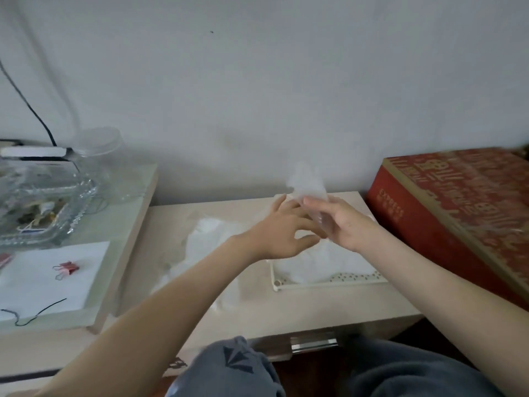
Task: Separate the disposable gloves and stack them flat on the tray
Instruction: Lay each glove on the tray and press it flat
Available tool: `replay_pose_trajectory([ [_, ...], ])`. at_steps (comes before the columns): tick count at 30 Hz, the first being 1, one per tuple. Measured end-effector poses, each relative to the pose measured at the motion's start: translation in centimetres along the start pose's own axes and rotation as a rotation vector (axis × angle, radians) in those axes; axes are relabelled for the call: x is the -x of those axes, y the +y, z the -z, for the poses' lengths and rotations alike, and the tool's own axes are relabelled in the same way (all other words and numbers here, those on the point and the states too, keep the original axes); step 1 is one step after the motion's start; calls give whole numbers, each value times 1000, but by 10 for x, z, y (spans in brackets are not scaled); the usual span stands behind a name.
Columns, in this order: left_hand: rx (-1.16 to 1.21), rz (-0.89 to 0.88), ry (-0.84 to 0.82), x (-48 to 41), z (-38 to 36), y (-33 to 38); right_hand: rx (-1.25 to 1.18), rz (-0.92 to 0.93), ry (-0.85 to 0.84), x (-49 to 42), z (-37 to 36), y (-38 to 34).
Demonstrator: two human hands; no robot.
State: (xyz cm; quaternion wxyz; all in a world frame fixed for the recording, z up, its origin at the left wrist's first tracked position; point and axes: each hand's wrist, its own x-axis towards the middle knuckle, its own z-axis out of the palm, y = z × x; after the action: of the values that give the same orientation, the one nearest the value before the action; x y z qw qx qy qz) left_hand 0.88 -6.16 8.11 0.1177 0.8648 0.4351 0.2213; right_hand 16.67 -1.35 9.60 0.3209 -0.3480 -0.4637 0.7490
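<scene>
— Hands, count?
— Two, both above the tray (287, 285). The right hand (347, 224) pinches one glove (310, 183). The left hand (282, 226) is released, with its fingers spread beside the glove's lower end.
— Where is the held glove?
— One item, translucent and blurred, standing upright above the tray's far end.
— Tray?
— One, white and perforated, on the counter (315, 313). It carries a flat layer of gloves (323, 263), whose number cannot be told.
— Loose stock?
— One crumpled pile of gloves (207, 239) on the counter just left of the tray. These cannot be counted either.
— Other items?
— One red box (458, 213) right of the tray. On the raised shelf to the left are one glass dish (43, 204), one clear jar (100, 147), one paper sheet (86, 253) and red binder clips (66, 268), either one or two.
</scene>
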Motion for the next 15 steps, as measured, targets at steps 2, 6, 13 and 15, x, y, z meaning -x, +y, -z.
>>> replay_pose_trajectory([
  [2, 196, 38, 103, -6, -6, 0, -59, 47, 39, 3, 15, 4],
  [6, 640, 383, 476, -27, -16, -12, -192, 56, 168, 4, 51, 14],
  [13, 1233, 753, -151, -70, -41, -58, -398, 26, 146, -3, 102, 42],
  [15, 1232, 731, -220, -74, -52, -62, -408, 22, 139, -8, 112, 50],
])
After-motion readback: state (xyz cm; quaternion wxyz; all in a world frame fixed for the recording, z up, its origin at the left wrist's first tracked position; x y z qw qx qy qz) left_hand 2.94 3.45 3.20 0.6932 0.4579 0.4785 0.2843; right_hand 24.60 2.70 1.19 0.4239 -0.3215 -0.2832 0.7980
